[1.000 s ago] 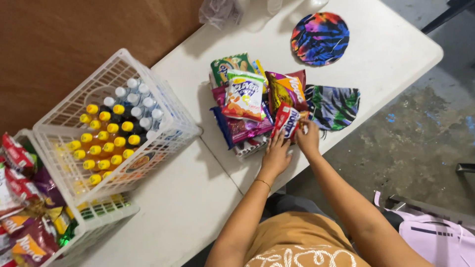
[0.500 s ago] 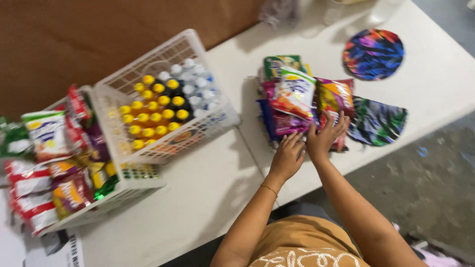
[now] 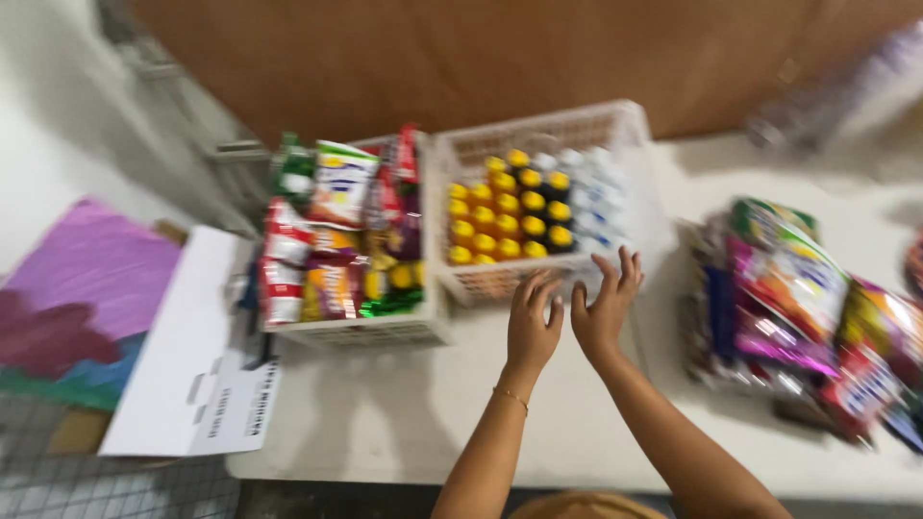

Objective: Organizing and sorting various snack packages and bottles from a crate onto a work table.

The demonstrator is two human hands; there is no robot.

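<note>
Both hands, left hand (image 3: pixel 534 327) and right hand (image 3: pixel 604 308), hover empty with fingers spread apart just in front of the white basket (image 3: pixel 615 130) of yellow-capped bottles (image 3: pixel 505 216) on the counter (image 3: pixel 404 413), snack basket (image 3: pixel 365 332) right beside it.

Even, fairly bright light falls from above, leaving only faint shadows on the white table (image 3: pixel 404 413). Heavy motion blur smears everything, worst toward three o'clock, where the snack packets (image 3: pixel 798 308) dissolve into streaks. Both hands at centre are soft-edged, without glare.
</note>
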